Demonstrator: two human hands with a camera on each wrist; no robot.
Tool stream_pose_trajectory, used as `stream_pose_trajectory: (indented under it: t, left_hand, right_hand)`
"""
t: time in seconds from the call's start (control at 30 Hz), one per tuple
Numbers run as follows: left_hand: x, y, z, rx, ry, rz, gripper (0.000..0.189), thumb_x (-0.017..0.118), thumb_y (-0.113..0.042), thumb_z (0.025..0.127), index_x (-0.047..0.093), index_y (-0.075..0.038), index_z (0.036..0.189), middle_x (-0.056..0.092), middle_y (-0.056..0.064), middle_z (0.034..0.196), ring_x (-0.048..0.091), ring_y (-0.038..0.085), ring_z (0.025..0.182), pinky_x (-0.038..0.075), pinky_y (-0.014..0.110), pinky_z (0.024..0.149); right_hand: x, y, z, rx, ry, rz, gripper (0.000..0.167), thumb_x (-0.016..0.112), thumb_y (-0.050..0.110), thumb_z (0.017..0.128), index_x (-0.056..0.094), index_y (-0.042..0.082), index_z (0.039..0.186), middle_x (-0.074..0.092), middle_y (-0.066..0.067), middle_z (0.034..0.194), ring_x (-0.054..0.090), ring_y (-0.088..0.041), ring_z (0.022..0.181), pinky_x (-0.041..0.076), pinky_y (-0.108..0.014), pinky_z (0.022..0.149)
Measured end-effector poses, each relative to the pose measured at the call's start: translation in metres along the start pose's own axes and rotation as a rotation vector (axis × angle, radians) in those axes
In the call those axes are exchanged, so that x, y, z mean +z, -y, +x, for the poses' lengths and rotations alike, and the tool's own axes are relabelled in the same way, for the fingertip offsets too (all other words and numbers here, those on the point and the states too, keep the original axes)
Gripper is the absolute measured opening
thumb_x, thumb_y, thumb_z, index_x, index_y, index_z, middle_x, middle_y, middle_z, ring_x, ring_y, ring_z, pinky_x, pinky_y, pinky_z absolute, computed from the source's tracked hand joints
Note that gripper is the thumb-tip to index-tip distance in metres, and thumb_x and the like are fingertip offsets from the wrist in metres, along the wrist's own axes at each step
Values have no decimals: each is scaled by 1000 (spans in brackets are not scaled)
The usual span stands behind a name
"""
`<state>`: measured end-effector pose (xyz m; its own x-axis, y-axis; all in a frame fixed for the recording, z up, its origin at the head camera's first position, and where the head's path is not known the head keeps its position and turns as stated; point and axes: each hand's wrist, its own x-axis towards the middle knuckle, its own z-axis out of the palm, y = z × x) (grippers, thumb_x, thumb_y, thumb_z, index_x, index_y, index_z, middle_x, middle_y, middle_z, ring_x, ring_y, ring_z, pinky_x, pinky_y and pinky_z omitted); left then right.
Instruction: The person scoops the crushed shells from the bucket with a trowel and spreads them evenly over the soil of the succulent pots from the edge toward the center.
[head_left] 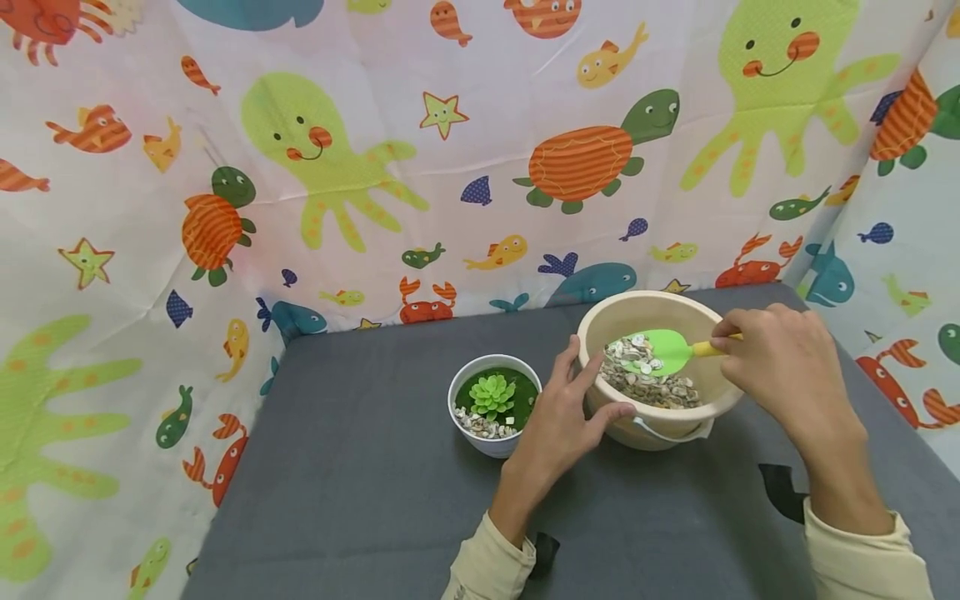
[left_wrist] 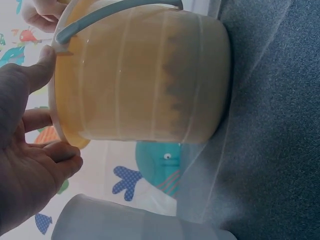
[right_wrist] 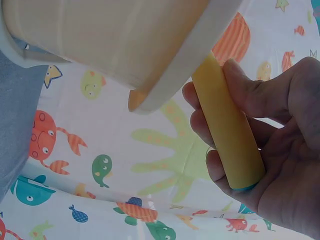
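A cream bucket (head_left: 622, 421) stands on the grey cloth, partly filled with small shells and pebbles (head_left: 652, 388). My left hand (head_left: 558, 421) holds its rim on the left side; in the left wrist view the thumb and fingers (left_wrist: 65, 152) lie along the rim. With my right hand (head_left: 787, 358) I grip the yellow handle (right_wrist: 227, 125) of a toy shovel, fingers and thumb curled round it. The shovel's green blade (head_left: 669, 352) is inside the bucket, tilted over the shells, with some whitish pieces at its tip.
Left of the bucket stands a white pot (head_left: 491, 450) with a green succulent (head_left: 492, 396), green ground and small shells. The bucket's handle (head_left: 660, 433) hangs down in front. Behind the grey cloth (head_left: 360, 467) hangs a sea-animal curtain (head_left: 390, 275).
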<state>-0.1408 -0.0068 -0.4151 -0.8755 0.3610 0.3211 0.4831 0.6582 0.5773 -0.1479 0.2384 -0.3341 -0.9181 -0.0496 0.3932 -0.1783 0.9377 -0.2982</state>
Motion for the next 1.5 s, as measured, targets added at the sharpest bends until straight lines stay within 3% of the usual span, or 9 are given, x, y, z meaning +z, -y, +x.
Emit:
stream_pose_trajectory:
  t: [0.3,0.67,1.1,1.5]
  left_hand:
    - [-1,2,-1,0,-1,4,78,73,-49,95,44,-16,160,30,18,171,47,30,152,51,41,115]
    - [-3,2,-2,-15,-12,49,82,73,-55,92,45,-19,160,31,14,172,42,28,155,48,43,118]
    - [-19,10,-9,-49,-59,89,73,70,-51,97,50,-12,156,39,8,169,42,27,156,43,43,122]
    - [-44,28,-21,-100,-124,81,73,72,-47,97,50,-10,156,41,11,168,42,30,155,45,47,121]
  right_hand:
    - [-3,2,-1,7,10,12,15,81,0,77,79,-5,91,73,-20,76,51,-29,70,34,-39,63]
    - [-21,8,-6,20,-25,44,12,78,-2,80,78,-7,92,71,-24,77,51,-28,63,35,-29,49]
    - [-28,16,-3,-10,-62,61,7,75,-3,83,78,-6,89,71,-23,75,46,-26,60,30,-28,46]
    - [-22,40,4,-81,-44,113,7,79,0,82,81,0,89,73,-16,75,50,-26,67,33,-29,54]
